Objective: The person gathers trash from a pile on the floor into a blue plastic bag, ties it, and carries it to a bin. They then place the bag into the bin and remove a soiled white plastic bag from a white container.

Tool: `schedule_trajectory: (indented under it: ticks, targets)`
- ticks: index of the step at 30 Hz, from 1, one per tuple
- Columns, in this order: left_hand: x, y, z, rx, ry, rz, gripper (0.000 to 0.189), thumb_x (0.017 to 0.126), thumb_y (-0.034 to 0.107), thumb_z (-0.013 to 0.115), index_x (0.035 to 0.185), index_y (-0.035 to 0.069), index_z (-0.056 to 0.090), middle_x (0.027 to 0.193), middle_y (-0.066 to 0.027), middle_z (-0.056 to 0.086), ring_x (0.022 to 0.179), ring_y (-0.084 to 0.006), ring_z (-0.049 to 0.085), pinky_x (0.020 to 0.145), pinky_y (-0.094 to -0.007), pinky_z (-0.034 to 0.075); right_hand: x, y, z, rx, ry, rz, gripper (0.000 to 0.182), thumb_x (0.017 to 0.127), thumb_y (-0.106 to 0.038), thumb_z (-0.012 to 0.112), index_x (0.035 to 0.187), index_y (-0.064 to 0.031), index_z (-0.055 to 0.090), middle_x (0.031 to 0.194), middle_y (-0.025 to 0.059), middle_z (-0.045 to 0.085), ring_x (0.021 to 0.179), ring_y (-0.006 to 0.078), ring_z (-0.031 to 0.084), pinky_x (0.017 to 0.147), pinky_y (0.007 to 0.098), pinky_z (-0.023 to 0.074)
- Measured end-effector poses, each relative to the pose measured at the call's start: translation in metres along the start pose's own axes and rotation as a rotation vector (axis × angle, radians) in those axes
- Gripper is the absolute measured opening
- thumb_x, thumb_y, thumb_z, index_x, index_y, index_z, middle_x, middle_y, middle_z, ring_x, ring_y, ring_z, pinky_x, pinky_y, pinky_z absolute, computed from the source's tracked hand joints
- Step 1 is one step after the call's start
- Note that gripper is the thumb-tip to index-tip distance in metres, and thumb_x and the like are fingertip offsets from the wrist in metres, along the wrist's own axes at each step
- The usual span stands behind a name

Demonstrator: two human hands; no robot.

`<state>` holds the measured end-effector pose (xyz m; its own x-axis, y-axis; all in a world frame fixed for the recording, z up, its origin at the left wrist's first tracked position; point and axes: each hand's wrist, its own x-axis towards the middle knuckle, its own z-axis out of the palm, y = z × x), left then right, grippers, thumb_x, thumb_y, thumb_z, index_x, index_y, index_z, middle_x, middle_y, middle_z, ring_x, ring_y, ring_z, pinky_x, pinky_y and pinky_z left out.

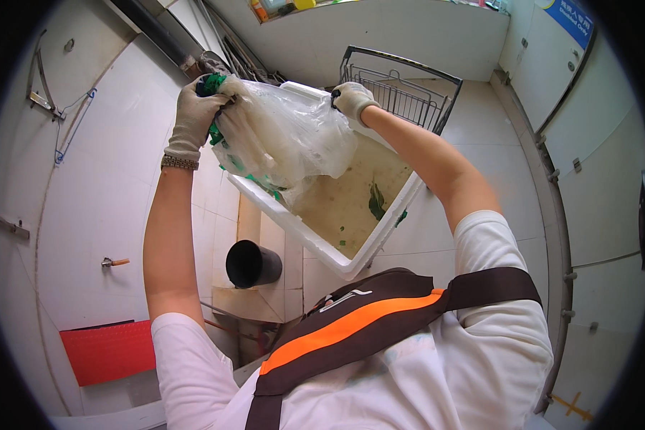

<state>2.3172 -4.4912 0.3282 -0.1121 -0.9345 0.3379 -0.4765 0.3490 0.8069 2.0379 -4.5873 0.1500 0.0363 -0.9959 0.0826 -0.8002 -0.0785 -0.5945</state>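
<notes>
My left hand [199, 110], in a pale knit glove, grips the bunched edge of a translucent plastic bag [295, 118] together with green tape or plastic. My right hand [352, 101], gloved too, is closed on the bag's other side, its fingertips partly hidden. The bag hangs wet and crumpled over a white foam box [322, 250] of murky water. A dark green leaf [376, 201] and small green bits float in the water. Torn green tape clings to the box's outer edge.
Behind the box stands a metal shopping cart [403, 99]. A black bucket [253, 263] is below left, by the tiled wall. A dark pipe [153, 29] slants down at upper left. Cubicle doors [602, 161] line the right side. A red panel [110, 352] is at lower left.
</notes>
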Motion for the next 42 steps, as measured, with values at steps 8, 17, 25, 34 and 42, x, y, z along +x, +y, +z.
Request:
schedule_trajectory:
  ticks: [8, 17, 25, 34, 42]
  targets:
    - [0.011, -0.015, 0.013, -0.103, 0.039, -0.081, 0.015, 0.081, 0.0, 0.069, 0.096, 0.001, 0.073, 0.091, -0.0035, 0.071, 0.077, -0.0136, 0.065, 0.075, -0.0267, 0.054, -0.082, -0.016, -0.018, 0.094, 0.276, -0.306, 0.028, 0.083, -0.028, 0.068, 0.105, -0.0111, 0.071, 0.104, 0.0149, 0.071, 0.098, 0.0328, 0.067, 0.084, 0.0443, 0.0511]
    - [0.016, -0.004, 0.021, -0.127, 0.04, -0.141, 0.017, 0.08, 0.002, 0.071, 0.098, 0.0, 0.072, 0.091, -0.0057, 0.07, 0.077, -0.0156, 0.065, 0.073, -0.0283, 0.055, -0.173, -0.023, 0.08, 0.356, -0.048, -0.066, 0.023, 0.084, -0.025, 0.064, 0.097, -0.0096, 0.074, 0.091, 0.0154, 0.071, 0.086, 0.035, 0.068, 0.079, 0.0434, 0.0518]
    - [0.013, -0.022, 0.002, -0.142, 0.076, -0.155, 0.021, 0.082, -0.005, 0.065, 0.102, -0.002, 0.07, 0.095, -0.006, 0.07, 0.082, -0.0152, 0.066, 0.078, -0.0271, 0.055, -0.151, -0.028, 0.096, 0.461, -0.039, -0.02, 0.018, 0.082, -0.022, 0.066, 0.092, -0.0091, 0.073, 0.09, 0.0162, 0.071, 0.086, 0.0361, 0.067, 0.08, 0.043, 0.0518]
    - [0.018, -0.066, -0.039, -0.253, 0.2, -0.214, 0.018, 0.082, -0.002, 0.068, 0.1, -0.003, 0.069, 0.093, -0.0083, 0.07, 0.078, -0.0172, 0.067, 0.075, -0.0282, 0.056, -0.076, -0.005, -0.011, 0.71, 0.286, -0.245, 0.02, 0.084, -0.015, 0.067, 0.095, 0.0006, 0.071, 0.084, 0.0184, 0.07, 0.076, 0.0306, 0.066, 0.075, 0.0369, 0.0509]
    - [0.016, -0.096, -0.048, -0.275, 0.226, -0.276, 0.019, 0.083, -0.001, 0.067, 0.101, -0.003, 0.069, 0.094, -0.0085, 0.07, 0.079, -0.0177, 0.066, 0.076, -0.0288, 0.055, -0.024, -0.081, -0.114, 0.577, 0.294, -0.359, 0.022, 0.087, -0.016, 0.064, 0.1, -0.0016, 0.073, 0.09, 0.0119, 0.073, 0.079, 0.0222, 0.066, 0.076, 0.0321, 0.0519]
